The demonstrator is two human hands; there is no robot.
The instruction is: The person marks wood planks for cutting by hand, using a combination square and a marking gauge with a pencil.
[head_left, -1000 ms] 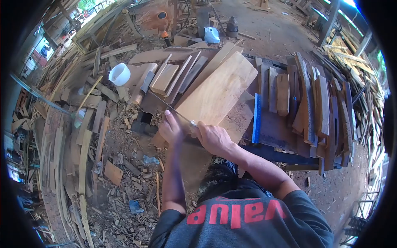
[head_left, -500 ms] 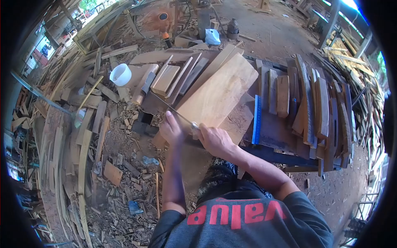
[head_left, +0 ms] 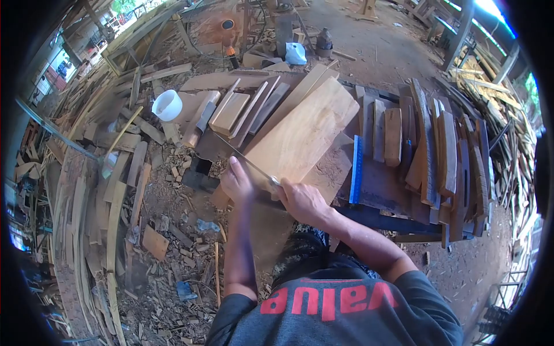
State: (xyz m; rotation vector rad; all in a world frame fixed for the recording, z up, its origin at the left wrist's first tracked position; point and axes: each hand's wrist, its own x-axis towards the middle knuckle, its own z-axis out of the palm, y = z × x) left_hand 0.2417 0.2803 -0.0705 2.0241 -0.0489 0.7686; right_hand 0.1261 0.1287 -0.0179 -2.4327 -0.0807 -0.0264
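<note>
My right hand [head_left: 304, 202] grips the pale handle end of a long thin metal blade [head_left: 247, 161]. The blade runs up and to the left across the near end of a wide, light wooden board [head_left: 306, 130]; its exact kind is not clear. Just left of the blade, my left hand [head_left: 237, 181] is closed with its thumb raised, slightly blurred. What its fingers hold is hidden. The board lies slanted on a workbench [head_left: 378, 184], with sawdust-like shavings to its right.
A blue ruler-like strip [head_left: 356, 169] lies right of the board. Several wood pieces [head_left: 393, 138] line the bench's right side. A white bucket [head_left: 167, 105] stands at the left. Scraps [head_left: 156, 242] litter the ground, and long planks [head_left: 118, 230] lie at left.
My right hand and the blade's handle have shifted slightly down and to the right. My left hand stays beside the blade. The board looks unmoved apart from a small camera shift.
</note>
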